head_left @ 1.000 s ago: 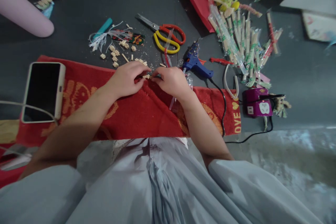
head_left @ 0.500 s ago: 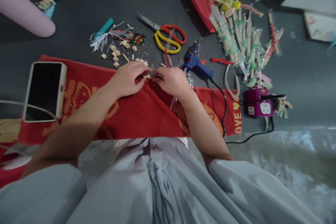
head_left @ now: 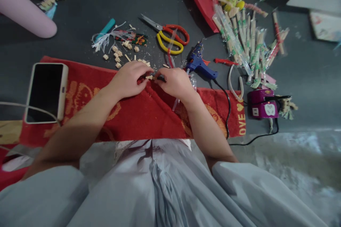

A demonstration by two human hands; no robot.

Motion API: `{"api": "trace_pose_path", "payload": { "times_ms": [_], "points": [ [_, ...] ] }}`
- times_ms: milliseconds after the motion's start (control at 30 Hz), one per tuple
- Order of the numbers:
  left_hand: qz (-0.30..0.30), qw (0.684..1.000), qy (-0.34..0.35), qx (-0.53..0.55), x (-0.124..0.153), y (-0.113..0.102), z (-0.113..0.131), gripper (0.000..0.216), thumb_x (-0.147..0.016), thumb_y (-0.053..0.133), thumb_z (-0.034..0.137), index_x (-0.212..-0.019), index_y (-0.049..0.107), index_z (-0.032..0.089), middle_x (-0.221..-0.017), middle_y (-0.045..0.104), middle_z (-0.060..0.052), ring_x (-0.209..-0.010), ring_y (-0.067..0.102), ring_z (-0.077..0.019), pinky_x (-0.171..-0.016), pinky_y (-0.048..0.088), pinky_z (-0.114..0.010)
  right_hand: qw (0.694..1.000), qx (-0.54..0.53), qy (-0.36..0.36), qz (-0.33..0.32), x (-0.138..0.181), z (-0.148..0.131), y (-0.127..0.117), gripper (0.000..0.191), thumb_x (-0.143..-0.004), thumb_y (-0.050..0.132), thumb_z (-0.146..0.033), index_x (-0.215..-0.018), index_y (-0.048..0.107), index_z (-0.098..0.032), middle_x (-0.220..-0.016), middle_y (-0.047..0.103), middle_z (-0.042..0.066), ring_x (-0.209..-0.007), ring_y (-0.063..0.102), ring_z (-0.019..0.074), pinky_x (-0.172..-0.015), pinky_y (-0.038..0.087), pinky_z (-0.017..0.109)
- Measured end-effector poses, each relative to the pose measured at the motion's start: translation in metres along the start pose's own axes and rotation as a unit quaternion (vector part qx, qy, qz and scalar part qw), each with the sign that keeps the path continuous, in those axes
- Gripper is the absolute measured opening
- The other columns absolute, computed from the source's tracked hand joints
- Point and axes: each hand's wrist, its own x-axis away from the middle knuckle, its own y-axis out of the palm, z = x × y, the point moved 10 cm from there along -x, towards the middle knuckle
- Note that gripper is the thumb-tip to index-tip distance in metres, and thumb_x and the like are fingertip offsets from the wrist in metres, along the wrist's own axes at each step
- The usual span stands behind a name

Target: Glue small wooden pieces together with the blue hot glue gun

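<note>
Small pale piece (head_left: 149,77) pinched at the meeting point of both sets of fingertips, just right of the left hand (head_left: 129,79) and just left of the right hand (head_left: 174,83), above the far edge of the red towel (head_left: 138,113). Long axis seemingly left to right, from one hand toward the other; too small to tell which end leads. Left hand nearly closed, thumb and forefinger drawn together on the piece, other fingers curled, palm down and resting on the towel. Right hand curled just as tightly, fingertips gripping a small dark object (head_left: 161,77) that touches the piece's right end; clear plastic strip (head_left: 176,103) poking out beneath the wrist. Just beyond the fingers, on the dark surface, a scatter of pale chips (head_left: 117,56). Farther off, red-and-yellow scissors (head_left: 170,37), blades aimed far left. Right of the right hand, near it, a blue glue gun (head_left: 198,63), black cord trailing nearward over the towel. Well apart on the right, a heap of wrapped sticks (head_left: 247,46) and a purple socket block (head_left: 262,104). On the towel's left end, a phone (head_left: 45,92), screen dark.
</note>
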Motion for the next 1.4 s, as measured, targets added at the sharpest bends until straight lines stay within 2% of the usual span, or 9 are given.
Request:
{"api": "trace_pose_path", "payload": {
  "times_ms": [467,767,1133,1400],
  "points": [
    [0.028,0.999,0.019,-0.003,-0.002,-0.006,0.0,0.032,-0.085,0.053,0.026,-0.113,0.068,0.019,-0.111,0.068,-0.008,-0.112,0.059,-0.0287,-0.104,0.046,-0.051,0.999,0.014,0.014,0.037,0.001,0.005,-0.008,0.028,-0.092,0.053,-0.027,-0.11,0.073,-0.018,-0.091,0.075,0.008,-0.084,0.066,0.0226,-0.069,0.039,0.031],
    [0.053,0.998,-0.027,-0.011,0.0,-0.009,-0.011,0.026,-0.081,0.066,0.035,-0.101,0.072,0.021,-0.103,0.064,-0.009,-0.117,0.053,-0.0339,-0.104,0.043,-0.055,0.999,0.027,0.021,0.032,0.003,0.006,-0.011,0.028,-0.091,0.052,-0.026,-0.109,0.072,-0.018,-0.09,0.074,0.009,-0.082,0.064,0.0218,-0.068,0.037,0.031],
    [0.074,0.997,-0.009,-0.035,-0.003,-0.01,-0.005,0.022,-0.088,0.059,0.039,-0.092,0.073,0.022,-0.097,0.066,-0.008,-0.109,0.054,-0.0303,-0.098,0.044,-0.05,0.998,0.052,0.013,0.018,0.003,0.01,-0.012,0.031,-0.091,0.049,-0.022,-0.113,0.07,-0.018,-0.097,0.075,0.011,-0.087,0.065,0.0243,-0.069,0.038,0.032],
    [0.061,0.998,-0.001,-0.02,-0.004,-0.002,-0.001,0.027,-0.091,0.058,0.044,-0.098,0.076,0.024,-0.096,0.067,-0.007,-0.106,0.055,-0.0278,-0.096,0.043,-0.048,0.998,0.055,-0.013,0.006,0.003,0.012,-0.012,0.032,-0.091,0.048,-0.022,-0.113,0.072,-0.018,-0.1,0.076,0.011,-0.086,0.065,0.0236,-0.068,0.035,0.032]
  ]
}}
